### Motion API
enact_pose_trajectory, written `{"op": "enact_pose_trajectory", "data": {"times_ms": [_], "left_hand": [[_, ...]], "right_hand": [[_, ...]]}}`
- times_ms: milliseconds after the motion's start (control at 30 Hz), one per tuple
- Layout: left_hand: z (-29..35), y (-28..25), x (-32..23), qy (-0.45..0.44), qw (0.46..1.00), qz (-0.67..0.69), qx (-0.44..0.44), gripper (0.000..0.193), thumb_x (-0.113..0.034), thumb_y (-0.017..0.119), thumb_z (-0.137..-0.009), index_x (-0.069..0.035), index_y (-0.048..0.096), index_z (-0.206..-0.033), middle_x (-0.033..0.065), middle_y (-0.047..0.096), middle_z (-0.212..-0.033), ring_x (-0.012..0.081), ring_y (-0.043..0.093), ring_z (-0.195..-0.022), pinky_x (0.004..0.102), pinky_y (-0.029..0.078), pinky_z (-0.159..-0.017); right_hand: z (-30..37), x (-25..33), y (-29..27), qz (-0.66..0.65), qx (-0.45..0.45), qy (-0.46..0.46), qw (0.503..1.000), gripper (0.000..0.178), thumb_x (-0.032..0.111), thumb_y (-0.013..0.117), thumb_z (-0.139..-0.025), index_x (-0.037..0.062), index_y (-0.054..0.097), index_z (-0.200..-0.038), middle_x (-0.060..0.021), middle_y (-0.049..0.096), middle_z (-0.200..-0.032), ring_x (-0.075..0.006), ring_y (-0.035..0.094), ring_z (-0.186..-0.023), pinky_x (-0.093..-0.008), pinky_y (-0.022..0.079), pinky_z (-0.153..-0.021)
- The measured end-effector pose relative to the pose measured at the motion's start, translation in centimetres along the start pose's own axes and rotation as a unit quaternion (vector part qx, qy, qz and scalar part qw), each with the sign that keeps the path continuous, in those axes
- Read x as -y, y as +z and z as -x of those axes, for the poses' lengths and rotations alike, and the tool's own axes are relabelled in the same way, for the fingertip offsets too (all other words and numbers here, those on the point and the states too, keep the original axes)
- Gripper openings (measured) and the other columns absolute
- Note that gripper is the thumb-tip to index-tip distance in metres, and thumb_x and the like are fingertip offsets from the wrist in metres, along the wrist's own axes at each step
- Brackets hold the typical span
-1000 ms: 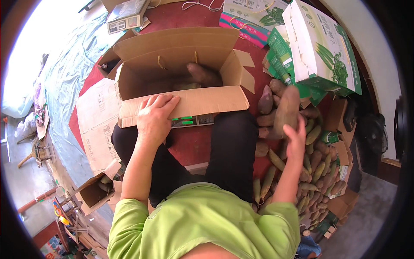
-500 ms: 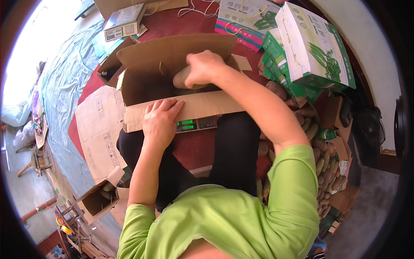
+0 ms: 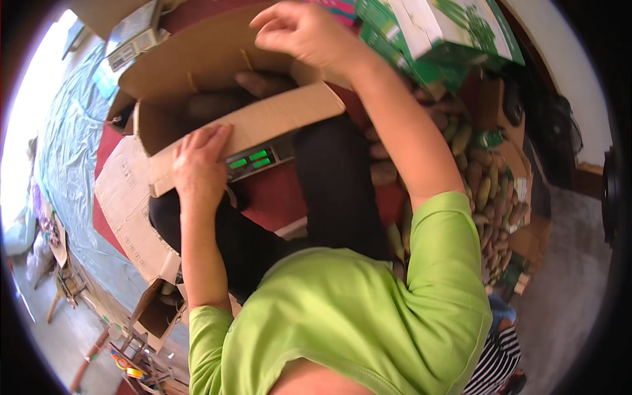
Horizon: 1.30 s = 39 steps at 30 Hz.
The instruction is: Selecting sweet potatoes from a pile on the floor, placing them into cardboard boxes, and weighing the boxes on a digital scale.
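An open brown cardboard box stands in front of me, tilted in the view, on a scale with a lit green display. Inside it lie several long, brownish radishes; one radish shows plainly near the back, others are in shadow. My left hand rests on the box's folded-out front flap, fingers stretched over the cardboard. Above the box's back right corner, my right hand is raised, fingers apart and holding nothing.
To my right lies a heap of green and brown radishes. Green-and-white printed cartons stand behind it. Flattened cardboard and blue sheeting spread leftward. A second scale sits back left. Someone's striped garment shows lower right.
My right hand has let go of the radish, leaving it in the box, and has risen out toward the back. The view has shifted; my left hand stays on the flap.
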State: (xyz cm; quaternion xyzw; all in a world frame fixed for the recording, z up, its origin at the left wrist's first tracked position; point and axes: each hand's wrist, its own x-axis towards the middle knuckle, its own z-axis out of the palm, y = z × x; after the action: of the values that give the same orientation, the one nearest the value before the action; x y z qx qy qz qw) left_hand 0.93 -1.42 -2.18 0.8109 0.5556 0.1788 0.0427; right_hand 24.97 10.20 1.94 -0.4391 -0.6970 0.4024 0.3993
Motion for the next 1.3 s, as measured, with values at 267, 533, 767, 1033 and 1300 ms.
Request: {"op": "enact_pose_trajectory", "data": {"times_ms": [267,533,767,1033,1300], "left_hand": [[0.0,0.4,-0.2,0.008,1.0,0.002,0.027,0.055,0.009,0.057,-0.065,-0.013,0.066,-0.114,0.0041,0.063,-0.112,0.026,0.057,-0.107,0.0366,0.045,-0.093],[-0.1,1.1,-0.8,-0.02,0.999,0.031,0.015,0.053,0.01,0.058,-0.067,-0.012,0.067,-0.114,0.0046,0.065,-0.11,0.0256,0.059,-0.103,0.0358,0.046,-0.09],[0.0,1.4,-0.4,-0.014,1.0,0.006,-0.002,0.056,0.014,0.054,-0.065,-0.011,0.068,-0.113,0.0064,0.066,-0.106,0.0264,0.061,-0.101,0.0346,0.049,-0.086],[0.0,1.5,-1.1,-0.009,1.0,-0.019,-0.018,0.053,0.013,0.057,-0.063,-0.009,0.07,-0.109,0.0079,0.067,-0.102,0.0267,0.063,-0.096,0.0345,0.05,-0.084],[-0.3,0.7,-1.6,-0.019,0.999,-0.013,-0.025,0.048,0.011,0.059,-0.064,-0.008,0.07,-0.107,0.0075,0.066,-0.104,0.0269,0.06,-0.101,0.036,0.046,-0.089]], "right_hand": [[16.9,-8.3,-10.0,-0.059,-0.229,0.223,0.946,0.028,0.019,0.064,-0.087,0.0061,0.063,-0.113,-0.0036,0.068,-0.098,-0.0082,0.062,-0.081,-0.0236,0.048,-0.069],[39.5,-25.4,-3.0,0.013,-0.267,0.447,0.854,0.028,0.013,0.067,-0.082,0.0055,0.063,-0.11,-0.0045,0.066,-0.088,-0.0121,0.061,-0.066,-0.0275,0.048,-0.053],[50.0,-27.9,8.6,0.08,-0.064,0.575,0.812,0.046,0.026,0.075,-0.073,0.0028,0.062,-0.11,-0.0179,0.066,-0.096,-0.0278,0.067,-0.082,-0.0387,0.054,-0.071],[45.9,-25.4,9.0,0.106,-0.041,0.599,0.793,0.084,0.039,0.077,-0.068,0.0071,0.04,-0.137,-0.0254,0.048,-0.132,-0.0374,0.05,-0.121,-0.0422,0.041,-0.101],[42.0,-29.3,9.7,0.087,0.012,0.57,0.817,0.092,0.043,0.079,-0.062,-0.0008,0.043,-0.134,-0.0255,0.05,-0.131,-0.0368,0.049,-0.123,-0.0411,0.041,-0.102]]}}
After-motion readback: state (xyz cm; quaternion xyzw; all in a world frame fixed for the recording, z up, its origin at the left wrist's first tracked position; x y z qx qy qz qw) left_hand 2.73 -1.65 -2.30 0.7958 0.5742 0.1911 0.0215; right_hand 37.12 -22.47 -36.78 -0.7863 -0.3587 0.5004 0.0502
